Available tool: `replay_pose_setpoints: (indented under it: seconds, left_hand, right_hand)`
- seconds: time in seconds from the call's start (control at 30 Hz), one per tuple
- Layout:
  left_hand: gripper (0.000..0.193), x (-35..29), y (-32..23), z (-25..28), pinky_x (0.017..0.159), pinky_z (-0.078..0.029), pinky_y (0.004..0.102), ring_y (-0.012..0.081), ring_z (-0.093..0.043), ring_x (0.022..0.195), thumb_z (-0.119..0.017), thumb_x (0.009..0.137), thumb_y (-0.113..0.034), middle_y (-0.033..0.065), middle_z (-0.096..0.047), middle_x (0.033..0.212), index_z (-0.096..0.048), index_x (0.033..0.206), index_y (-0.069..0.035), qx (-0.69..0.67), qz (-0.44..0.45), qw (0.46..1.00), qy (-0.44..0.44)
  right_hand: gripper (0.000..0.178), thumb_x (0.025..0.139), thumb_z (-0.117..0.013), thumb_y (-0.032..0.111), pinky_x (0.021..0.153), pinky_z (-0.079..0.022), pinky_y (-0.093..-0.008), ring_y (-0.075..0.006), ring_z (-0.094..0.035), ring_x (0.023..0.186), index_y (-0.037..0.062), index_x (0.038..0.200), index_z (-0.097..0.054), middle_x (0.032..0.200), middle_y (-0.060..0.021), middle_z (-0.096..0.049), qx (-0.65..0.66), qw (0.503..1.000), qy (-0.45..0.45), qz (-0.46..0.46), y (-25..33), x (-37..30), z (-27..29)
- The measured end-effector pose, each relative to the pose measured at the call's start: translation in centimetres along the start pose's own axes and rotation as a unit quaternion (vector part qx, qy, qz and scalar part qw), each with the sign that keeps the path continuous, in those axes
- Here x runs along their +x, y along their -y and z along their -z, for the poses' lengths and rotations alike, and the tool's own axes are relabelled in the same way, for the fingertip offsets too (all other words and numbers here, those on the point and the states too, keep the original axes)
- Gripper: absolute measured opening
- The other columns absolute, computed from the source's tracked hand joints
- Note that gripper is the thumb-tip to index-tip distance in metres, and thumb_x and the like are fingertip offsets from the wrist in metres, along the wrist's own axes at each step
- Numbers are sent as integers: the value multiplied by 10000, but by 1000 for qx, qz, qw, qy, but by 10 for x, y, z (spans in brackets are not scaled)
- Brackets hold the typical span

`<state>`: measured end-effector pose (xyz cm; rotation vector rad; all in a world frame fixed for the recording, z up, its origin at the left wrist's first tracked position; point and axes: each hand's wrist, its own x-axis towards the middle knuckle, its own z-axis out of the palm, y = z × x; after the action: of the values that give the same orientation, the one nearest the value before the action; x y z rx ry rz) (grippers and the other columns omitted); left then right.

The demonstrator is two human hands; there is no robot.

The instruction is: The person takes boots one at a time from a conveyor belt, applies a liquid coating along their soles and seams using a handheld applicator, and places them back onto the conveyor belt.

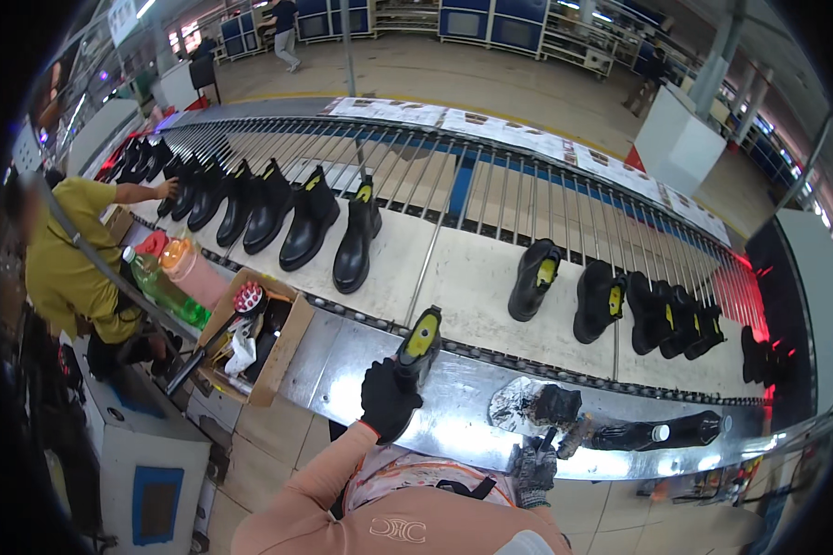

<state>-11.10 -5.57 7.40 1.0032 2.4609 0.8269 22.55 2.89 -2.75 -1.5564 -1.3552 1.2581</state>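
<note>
My left hand (389, 398), in a black glove, is closed round a black ankle boot (417, 356). The boot stands tilted over the metal ledge, its yellow-green inner lining facing up. Lower right, my right hand (533, 469) wears a grey knitted glove with its fingers curled in. A short dark stick-like piece shows at its fingertips, but its kind cannot be made out. Just beyond lies a black block like a sponge (558, 404), on a white-smeared patch (512, 405) of the ledge. A worn brownish piece (575, 435) lies beside the right hand.
Several black boots (307, 222) stand along the white conveyor (453, 268), left and right. Two dark bottles (629, 436) (694, 428) lie on the metal ledge (342, 365). A cardboard box (282, 356) of tools and plastic bottles (190, 273) sit at left, near a co-worker in yellow (74, 250).
</note>
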Motion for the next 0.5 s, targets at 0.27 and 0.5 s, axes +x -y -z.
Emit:
replay_pose_setpoints:
  seconds: [0.27,0.5]
  left_hand:
    - [520,14,11,20,847,-468,344,245,-571,981,-566,889,-281,143,-578,1101,-426,1315,-19,-286,22,948,140]
    - [448,89,-26,12,810,-455,244,113,-570,929,-486,962,-355,66,-605,1064,-506,1247,-10,-639,-3,768,42]
  right_hand:
    - [402,839,-636,264,808,-479,-398,-297,-615,905,8,1139,-557,980,-173,-630,-264,949,86,149,28,-14,19]
    - [515,879,-583,117,502,-494,-298,-169,-602,593,116,1357,-391,854,-80,-618,68,985,54,-151,54,-34,15]
